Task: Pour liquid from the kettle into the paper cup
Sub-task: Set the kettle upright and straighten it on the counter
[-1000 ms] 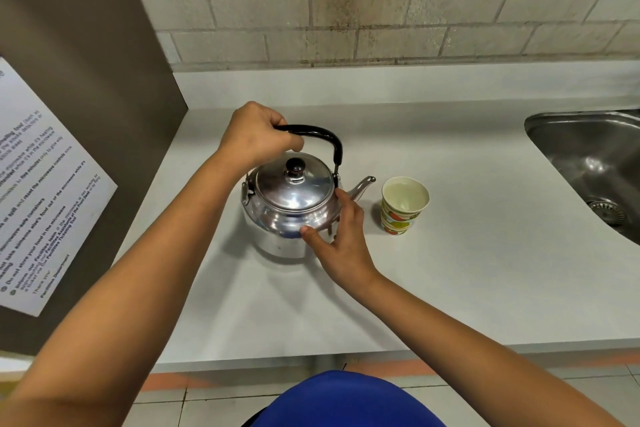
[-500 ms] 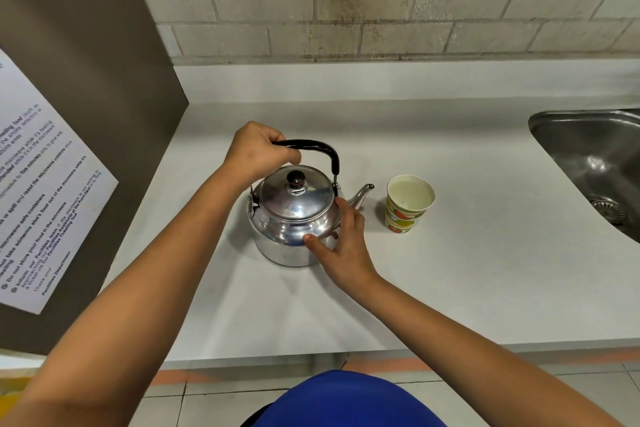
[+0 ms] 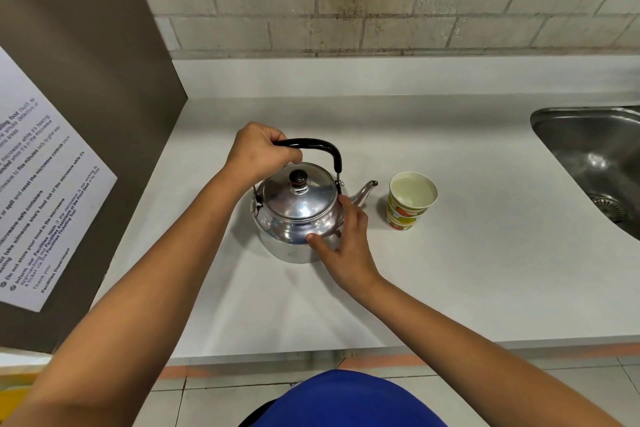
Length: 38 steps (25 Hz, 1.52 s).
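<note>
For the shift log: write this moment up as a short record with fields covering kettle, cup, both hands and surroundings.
kettle: metal kettle upright on the grey counter, lid on, spout toward the cup
cup: paper cup upright, right of the spout, apart from it, pale liquid inside
left hand: left hand closed around the black handle
right hand: right hand open, fingers resting on the kettle's side
sink: steel sink at the far right
wall notice: printed sheet on the left panel
</note>
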Motion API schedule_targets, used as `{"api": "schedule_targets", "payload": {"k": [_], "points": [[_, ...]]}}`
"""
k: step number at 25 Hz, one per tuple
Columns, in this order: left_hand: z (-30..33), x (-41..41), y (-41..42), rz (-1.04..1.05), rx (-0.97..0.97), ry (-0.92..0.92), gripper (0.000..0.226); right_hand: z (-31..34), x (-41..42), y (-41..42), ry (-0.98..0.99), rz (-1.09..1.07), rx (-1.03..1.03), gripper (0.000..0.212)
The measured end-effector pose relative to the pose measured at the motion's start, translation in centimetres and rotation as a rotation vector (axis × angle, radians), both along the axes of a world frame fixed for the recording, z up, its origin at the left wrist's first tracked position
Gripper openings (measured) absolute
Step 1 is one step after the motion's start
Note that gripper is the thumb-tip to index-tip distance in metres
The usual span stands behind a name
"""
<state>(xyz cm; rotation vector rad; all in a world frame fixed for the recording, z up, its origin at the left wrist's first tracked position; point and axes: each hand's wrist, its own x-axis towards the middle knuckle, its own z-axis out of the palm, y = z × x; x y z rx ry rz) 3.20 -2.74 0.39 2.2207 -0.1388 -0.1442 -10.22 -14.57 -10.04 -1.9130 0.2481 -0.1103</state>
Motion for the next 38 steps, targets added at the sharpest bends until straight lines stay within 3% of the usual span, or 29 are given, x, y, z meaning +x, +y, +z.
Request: {"api": "schedule_targets", "payload": {"k": [14,19,25,31,38], "points": [[-0.6,0.1,0.0,0.013,0.018,-0.057,0.026,-0.3,-0.2,0.4,-0.003,-0.035,-0.021,0.079],[-1.0,0.1,0.2,-0.002,0.028,-0.131,0.026,4.9,2.2,-0.7,-0.444,-0.168,-0.206,0.049],[-2.5,-0.3,1.2,0.037,-0.027,-0.232,0.014,8.9,8.1,-3.0,-0.201,0.103,-0.327,0.033],[-2.9,0.0,0.7,0.109,-0.116,-0.216,0.035,8.4,8.4,-2.9,-0.224,0.083,-0.217,0.023],[-3.0,0.3,0.9,0.128,-0.126,-0.231,0.034,8.1,8.3,-2.4,-0.234,0.051,-0.189,0.023]]}}
